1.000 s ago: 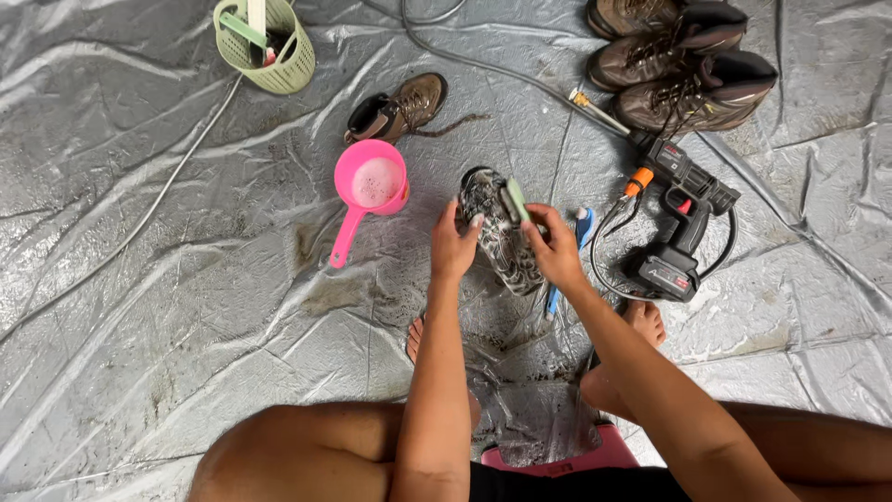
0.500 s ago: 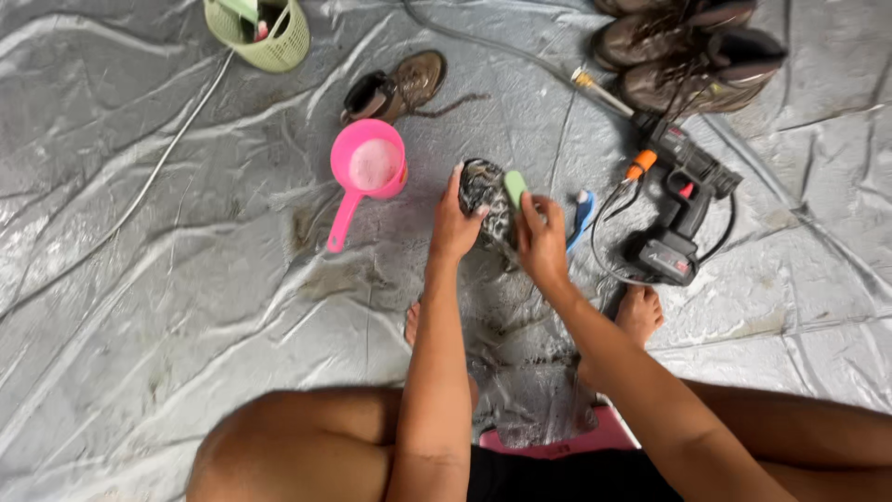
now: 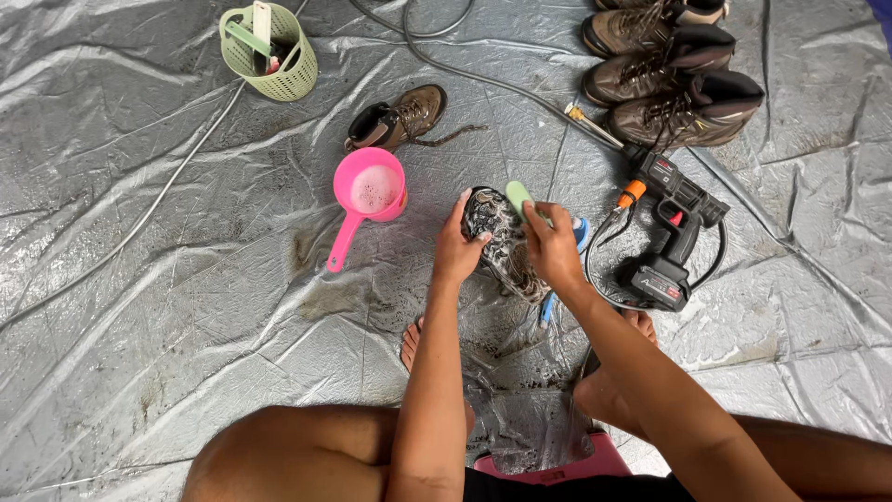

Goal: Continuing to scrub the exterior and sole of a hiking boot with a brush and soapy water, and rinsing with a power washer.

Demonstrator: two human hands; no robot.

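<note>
Head view: two hands scrub one muddy shoe.

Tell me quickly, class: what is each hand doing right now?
Left hand: closed on the muddy shoe, steadying it.
Right hand: closed around a green-handled brush, against the shoe.

Boot-washing spot: wet tarpaulin, spray gun, muddy boots.

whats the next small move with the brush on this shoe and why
Probably draw the light green brush in the right hand down along the muddy shoe, since the left hand steadies it and dirt shows on its surface.
</note>
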